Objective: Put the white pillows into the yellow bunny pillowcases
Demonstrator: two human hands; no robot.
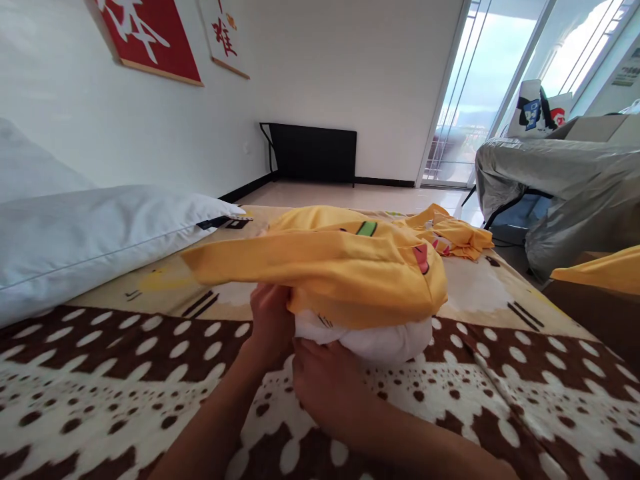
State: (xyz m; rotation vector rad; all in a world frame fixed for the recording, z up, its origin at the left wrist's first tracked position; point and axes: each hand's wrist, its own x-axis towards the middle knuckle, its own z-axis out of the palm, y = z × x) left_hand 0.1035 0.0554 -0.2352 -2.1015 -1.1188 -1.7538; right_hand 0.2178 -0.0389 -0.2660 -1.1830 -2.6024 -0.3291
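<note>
A yellow pillowcase (pixel 350 273) with green and red printed patches lies over a white pillow (pixel 395 341) on the bed in front of me. The pillow shows along the lower edge, below the yellow cloth. A loose flap of the case sticks out to the left. My left hand (pixel 271 317) is closed at the case's left opening, its fingertips partly hidden under the cloth. Just to its right and lower, my right hand (pixel 327 380) is closed with curled fingers on the pillow's near left corner.
Beneath everything is a brown and cream patterned blanket (pixel 200 413). To the left lies another white pillow (pixel 115 227). Crumpled yellow cloth (pixel 455 233) rests behind the case, and more yellow fabric (pixel 605 270) hangs at the right. A plastic-covered table (pixel 560 160) stands beyond.
</note>
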